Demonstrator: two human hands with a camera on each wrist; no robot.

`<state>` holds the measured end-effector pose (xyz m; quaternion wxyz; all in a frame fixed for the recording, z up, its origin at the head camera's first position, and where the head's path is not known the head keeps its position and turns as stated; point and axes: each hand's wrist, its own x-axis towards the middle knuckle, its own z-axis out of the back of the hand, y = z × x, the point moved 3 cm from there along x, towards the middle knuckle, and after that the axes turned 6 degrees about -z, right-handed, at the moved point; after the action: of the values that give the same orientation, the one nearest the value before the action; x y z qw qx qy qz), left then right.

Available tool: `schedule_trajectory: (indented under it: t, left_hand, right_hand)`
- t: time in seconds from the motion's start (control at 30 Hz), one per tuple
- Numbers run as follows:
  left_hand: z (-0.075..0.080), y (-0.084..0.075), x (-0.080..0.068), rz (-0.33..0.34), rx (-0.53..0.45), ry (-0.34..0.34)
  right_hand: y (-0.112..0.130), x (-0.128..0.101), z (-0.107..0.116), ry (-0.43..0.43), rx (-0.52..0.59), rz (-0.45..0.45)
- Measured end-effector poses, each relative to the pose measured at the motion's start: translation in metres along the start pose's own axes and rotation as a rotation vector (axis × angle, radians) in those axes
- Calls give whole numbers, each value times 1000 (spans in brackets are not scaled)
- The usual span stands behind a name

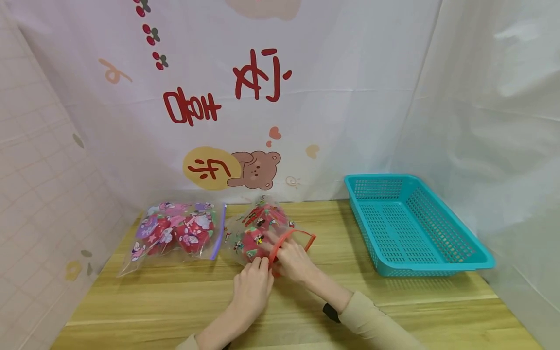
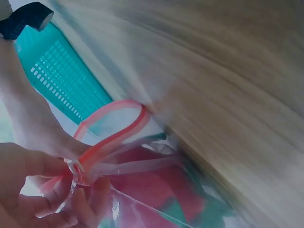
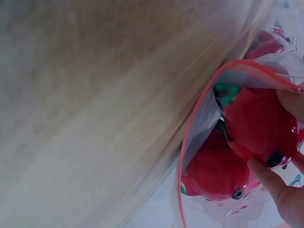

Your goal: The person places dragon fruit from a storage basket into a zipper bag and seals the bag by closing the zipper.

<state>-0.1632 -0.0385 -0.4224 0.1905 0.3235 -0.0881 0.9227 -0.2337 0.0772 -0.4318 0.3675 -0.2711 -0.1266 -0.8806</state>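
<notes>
On the desk [image 1: 393,311], two zip bags lie side by side: the left zip bag [image 1: 175,236] toward the wall, the right zip bag [image 1: 262,231] mid-desk. Right of both sits the mesh basket [image 1: 437,265], well apart.

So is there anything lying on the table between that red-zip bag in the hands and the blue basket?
Nothing visible: between the red-zip bag, held by both the left hand and the right hand, and the blue basket lies only bare table.
</notes>
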Motion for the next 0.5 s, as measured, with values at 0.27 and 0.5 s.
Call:
schedule_trajectory:
  t: [0.27,0.5]
  left_hand:
    - [-1,11,-3,91,76,69]
    - [-7,15,-2,130,58,92]
  right_hand:
    - [-9,-4,6,-18,172,-81]
    - [-6,-4,0,4,106,-51]
